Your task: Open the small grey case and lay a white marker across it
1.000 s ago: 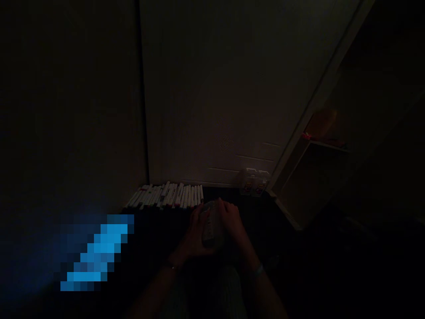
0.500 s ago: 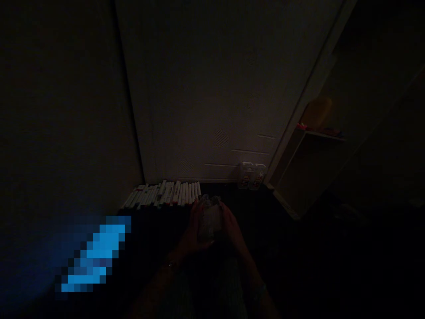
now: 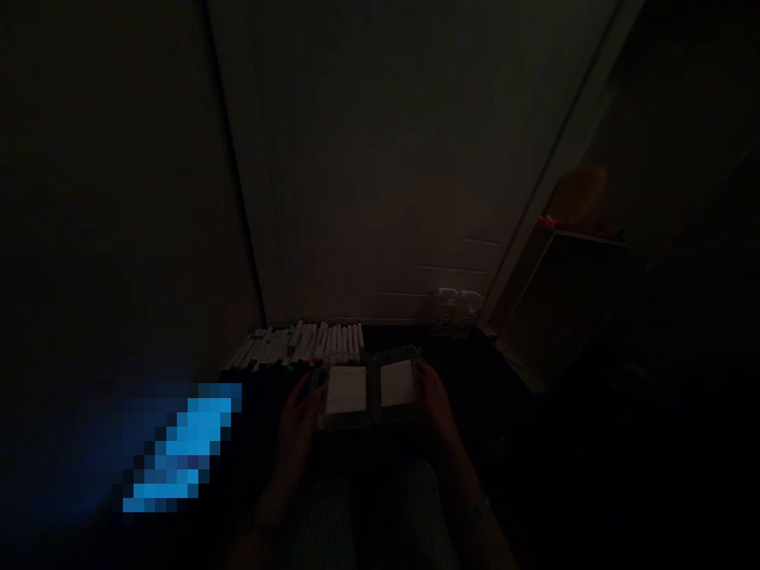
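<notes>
Between my hands lies a clear plastic case (image 3: 373, 419), opened out like a book. Each half has a white rectangular sheet in it: a left sheet (image 3: 347, 388) and a right sheet (image 3: 397, 383). My left hand (image 3: 304, 408) grips the left half by its outer edge. At the opposite edge, my right hand (image 3: 433, 392) has its fingers closed around the right half. The light is very dim, so fingertips behind the case are hidden. Just beyond the case is a row of white markers (image 3: 305, 344).
Two clear plastic containers, a left one (image 3: 445, 313) and a right one (image 3: 469, 314), stand against the pale wall panel (image 3: 368, 174). A low shelf unit (image 3: 558, 293) with a yellowish object (image 3: 577, 194) on top is at right. A blurred-out glowing blue patch (image 3: 187, 443) is at left.
The clear case was folded together between my hands and is now spread open, showing both white sheets. My left hand has moved left and my right hand slightly right.
</notes>
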Motion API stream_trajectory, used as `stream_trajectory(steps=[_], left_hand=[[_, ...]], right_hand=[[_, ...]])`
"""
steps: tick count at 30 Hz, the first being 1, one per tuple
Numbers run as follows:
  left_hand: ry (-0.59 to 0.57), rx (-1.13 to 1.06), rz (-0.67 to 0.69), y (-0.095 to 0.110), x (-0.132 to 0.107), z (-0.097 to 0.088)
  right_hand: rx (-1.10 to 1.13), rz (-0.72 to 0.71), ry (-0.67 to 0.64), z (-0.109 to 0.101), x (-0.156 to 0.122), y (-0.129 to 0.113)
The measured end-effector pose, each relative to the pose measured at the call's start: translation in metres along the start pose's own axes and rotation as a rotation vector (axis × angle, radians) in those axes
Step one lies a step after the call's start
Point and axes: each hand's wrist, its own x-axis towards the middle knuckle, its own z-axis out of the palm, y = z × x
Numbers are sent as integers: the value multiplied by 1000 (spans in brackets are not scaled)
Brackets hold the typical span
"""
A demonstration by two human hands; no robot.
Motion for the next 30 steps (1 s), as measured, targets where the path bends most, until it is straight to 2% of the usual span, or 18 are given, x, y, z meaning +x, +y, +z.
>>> stream_trajectory(steps=[2, 6, 10, 13, 16, 20, 25, 27, 30], left_hand=[[15, 55, -12, -1, 6, -10], [-48, 150, -9, -8, 19, -26], [-99, 216, -26, -18, 28, -35], [-97, 258, -39, -24, 32, -39], [-96, 325, -45, -30, 32, -40], [-47, 460, 106, -33, 31, -39], [-148, 740, 416, -34, 34, -44], [-202, 807, 473, -37, 36, -48], [-271, 861, 477, -45, 36, -53]], right_hand=[[94, 37, -22, 0, 1, 1], [216, 99, -103, 2, 4, 14], [246, 176, -85, 4, 9, 36], [226, 171, -74, 3, 13, 50], [85, 92, -56, 1, 16, 58], [-189, -97, 35, -3, 19, 65], [-506, -203, 40, -8, 24, 66], [-647, -230, 56, -8, 25, 67], [-802, -251, 46, -8, 25, 70]])
